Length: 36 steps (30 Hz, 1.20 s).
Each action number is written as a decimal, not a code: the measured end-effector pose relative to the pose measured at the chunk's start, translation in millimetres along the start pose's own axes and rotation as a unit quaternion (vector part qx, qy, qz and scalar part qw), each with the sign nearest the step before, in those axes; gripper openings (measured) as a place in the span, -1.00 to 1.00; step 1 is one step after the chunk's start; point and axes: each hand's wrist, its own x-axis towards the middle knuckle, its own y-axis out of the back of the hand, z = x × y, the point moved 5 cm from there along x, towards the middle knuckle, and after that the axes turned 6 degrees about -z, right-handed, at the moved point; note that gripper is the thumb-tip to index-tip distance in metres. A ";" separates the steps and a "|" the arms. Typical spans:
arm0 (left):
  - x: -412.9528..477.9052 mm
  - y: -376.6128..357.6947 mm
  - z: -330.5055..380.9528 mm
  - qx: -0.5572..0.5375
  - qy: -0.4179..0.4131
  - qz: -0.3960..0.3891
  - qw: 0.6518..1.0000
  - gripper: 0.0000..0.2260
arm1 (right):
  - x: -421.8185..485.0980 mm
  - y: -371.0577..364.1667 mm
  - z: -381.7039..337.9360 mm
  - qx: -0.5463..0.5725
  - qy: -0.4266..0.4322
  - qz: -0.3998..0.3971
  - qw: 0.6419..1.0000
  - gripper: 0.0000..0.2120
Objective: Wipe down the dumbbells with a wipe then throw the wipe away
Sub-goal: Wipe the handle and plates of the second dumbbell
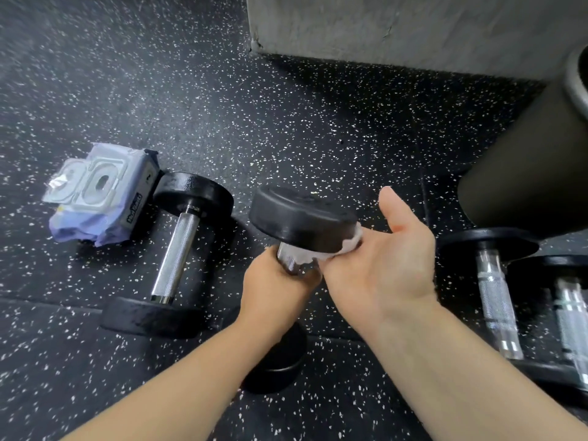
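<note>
My left hand (276, 283) grips the chrome handle of a black dumbbell (299, 218), holding it tilted above the floor; its lower head (276, 367) is partly hidden behind my forearm. My right hand (381, 259) presses a white wipe (321, 248) against the underside of the upper head, fingers tucked under it and thumb raised. A second dumbbell (176, 253) lies on the floor to the left. Two more dumbbells (496, 297) (569, 316) lie at the right.
A pack of wipes (98, 195) with its lid flap open lies on the speckled rubber floor (286, 128) at the left, touching the second dumbbell. A grey concrete block (397, 27) stands at the back. A black cylindrical bin (528, 160) is at the right.
</note>
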 end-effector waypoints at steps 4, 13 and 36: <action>-2.9 -8.9 -3.3 -0.118 0.029 -0.076 0.990 -0.80 | 0.5 -2.8 2.2 -0.016 0.002 0.013 1.000 -0.43; -1.5 -22.7 -12.0 -0.124 0.090 -0.064 0.986 -0.70 | -8.5 -4.7 -5.0 0.009 -0.023 0.004 1.000 -0.40; -2.6 -13.1 -3.4 -0.068 0.036 -0.009 0.997 -0.75 | 1.3 -1.0 -6.0 0.011 -0.022 0.020 0.999 -0.38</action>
